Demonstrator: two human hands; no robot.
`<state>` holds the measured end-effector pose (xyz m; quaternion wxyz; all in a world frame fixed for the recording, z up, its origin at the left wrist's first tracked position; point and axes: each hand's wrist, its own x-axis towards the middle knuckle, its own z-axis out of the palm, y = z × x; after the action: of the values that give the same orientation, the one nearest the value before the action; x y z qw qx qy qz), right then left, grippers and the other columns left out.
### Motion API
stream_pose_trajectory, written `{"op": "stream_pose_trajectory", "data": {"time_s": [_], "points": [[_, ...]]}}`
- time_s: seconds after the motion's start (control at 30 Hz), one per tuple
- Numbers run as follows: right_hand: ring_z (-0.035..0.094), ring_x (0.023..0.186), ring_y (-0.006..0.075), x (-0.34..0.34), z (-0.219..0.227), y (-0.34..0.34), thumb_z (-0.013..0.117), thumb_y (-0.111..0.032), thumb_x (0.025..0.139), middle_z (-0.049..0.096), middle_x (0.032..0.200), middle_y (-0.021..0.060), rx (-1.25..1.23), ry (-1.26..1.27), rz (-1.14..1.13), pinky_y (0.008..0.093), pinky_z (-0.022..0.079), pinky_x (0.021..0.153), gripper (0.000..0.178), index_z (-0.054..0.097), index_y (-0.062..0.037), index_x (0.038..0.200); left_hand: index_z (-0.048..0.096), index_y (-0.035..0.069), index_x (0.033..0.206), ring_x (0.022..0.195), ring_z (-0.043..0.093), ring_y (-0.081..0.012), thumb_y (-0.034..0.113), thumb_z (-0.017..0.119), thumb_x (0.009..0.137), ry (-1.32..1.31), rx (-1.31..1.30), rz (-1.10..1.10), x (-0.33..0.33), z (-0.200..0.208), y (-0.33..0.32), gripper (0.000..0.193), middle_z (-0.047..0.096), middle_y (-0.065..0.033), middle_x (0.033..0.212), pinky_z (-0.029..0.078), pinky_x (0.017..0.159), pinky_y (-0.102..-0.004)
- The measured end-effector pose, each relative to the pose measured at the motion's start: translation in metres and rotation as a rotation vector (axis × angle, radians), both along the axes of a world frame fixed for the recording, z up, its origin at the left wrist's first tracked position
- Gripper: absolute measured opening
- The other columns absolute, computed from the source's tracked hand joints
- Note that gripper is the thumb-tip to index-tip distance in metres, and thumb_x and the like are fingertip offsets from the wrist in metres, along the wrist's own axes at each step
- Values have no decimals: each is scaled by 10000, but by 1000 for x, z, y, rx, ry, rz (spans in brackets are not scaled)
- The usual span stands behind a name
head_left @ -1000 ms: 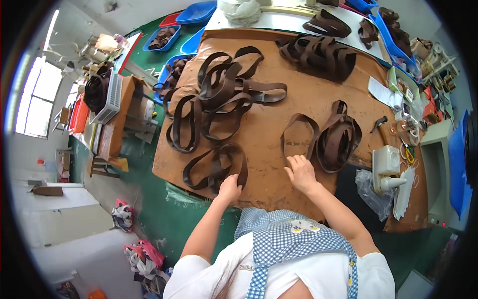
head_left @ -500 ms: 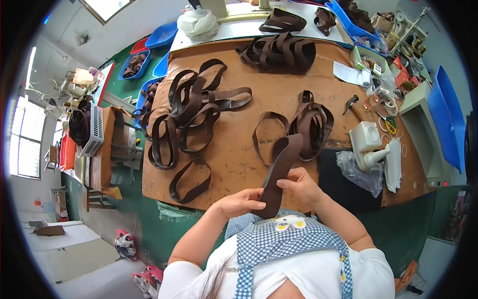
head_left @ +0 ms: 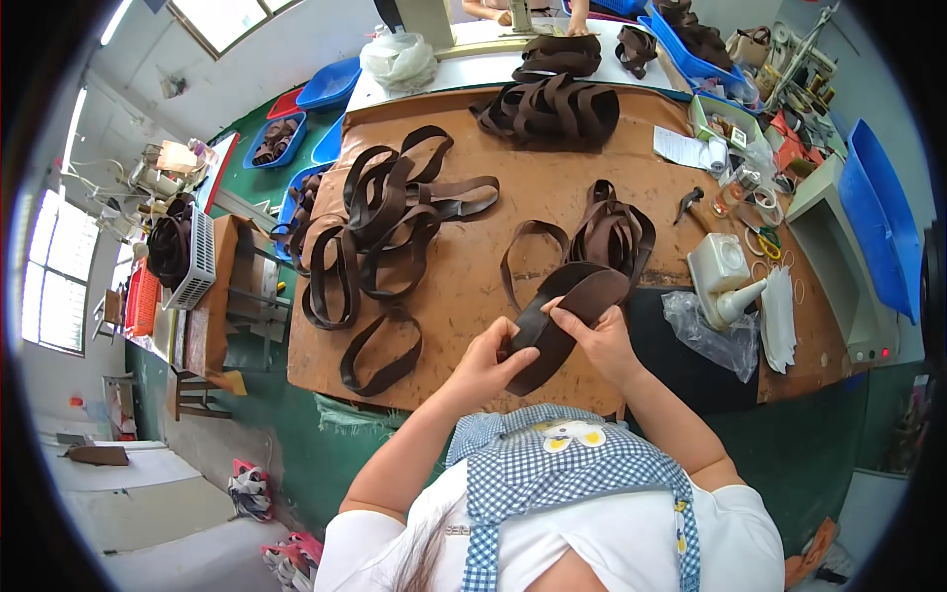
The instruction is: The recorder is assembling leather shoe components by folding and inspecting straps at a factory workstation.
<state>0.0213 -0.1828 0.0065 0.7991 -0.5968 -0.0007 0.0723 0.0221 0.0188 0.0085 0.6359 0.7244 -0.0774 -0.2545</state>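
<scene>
Between my two hands is a dark brown strap (head_left: 541,363), wide and bent into a loop, held over the near edge of the brown worktable. My left hand (head_left: 490,355) grips its left side, thumb on top. My right hand (head_left: 599,340) pinches the strap's edge on the right. Just beyond it lie a bundle of brown strap loops (head_left: 614,232) and one thin loop (head_left: 523,247). To the left, a looser heap of strap loops (head_left: 380,222) spreads over the table, with a single loop (head_left: 383,360) nearer me.
A larger strap pile (head_left: 547,111) lies at the back. On the right are a white glue bottle (head_left: 720,266), a clear plastic bag (head_left: 705,331), a dark-headed hammer (head_left: 689,202), scissors (head_left: 764,244) and a grey machine (head_left: 824,242). Another person's hand (head_left: 579,25) shows at the far table.
Both hands have moved up and away from my apron. The strap, earlier stretched out lengthwise, is now curved into a loop. Another person's hands have come into view at the back.
</scene>
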Motion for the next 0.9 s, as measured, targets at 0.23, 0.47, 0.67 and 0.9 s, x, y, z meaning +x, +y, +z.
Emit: {"op": "stream_pose_trajectory", "data": {"time_s": [0.23, 0.47, 0.67, 0.9], "points": [[645, 859, 106, -4, -4, 14, 588, -101, 961, 697, 904, 31, 351, 93, -69, 254, 503, 797, 130, 685, -21, 996, 643, -23, 954, 739, 553, -41, 77, 679, 876, -164, 72, 209, 0, -9, -10, 131, 639, -14, 813, 452, 649, -201], [644, 781, 119, -1, -6, 18, 566, -119, 974, 685, 852, 36, 144, 62, -208, 258, 517, 733, 141, 650, -24, 1035, 684, -12, 860, 601, 552, -107, 7, 749, 764, -625, 130, 360, -4, 1, -26, 117, 581, -30, 688, 437, 547, -246], [571, 699, 47, -1, -34, 13, 569, -105, 966, 647, 787, -21, -253, -24, -237, 220, 454, 624, 153, 677, 2, 966, 707, 16, 911, 565, 541, -179, -49, 714, 662, -1262, 501, 162, -21, 6, -27, 258, 502, -34, 646, 432, 495, -289], [573, 759, 63, -11, -27, 9, 620, -104, 927, 659, 846, 3, -164, 61, -114, 224, 457, 667, 136, 680, 19, 936, 705, 35, 961, 641, 569, -149, 26, 650, 670, -1188, 657, -19, -34, 3, -19, 297, 538, -15, 736, 472, 531, -272]]}}
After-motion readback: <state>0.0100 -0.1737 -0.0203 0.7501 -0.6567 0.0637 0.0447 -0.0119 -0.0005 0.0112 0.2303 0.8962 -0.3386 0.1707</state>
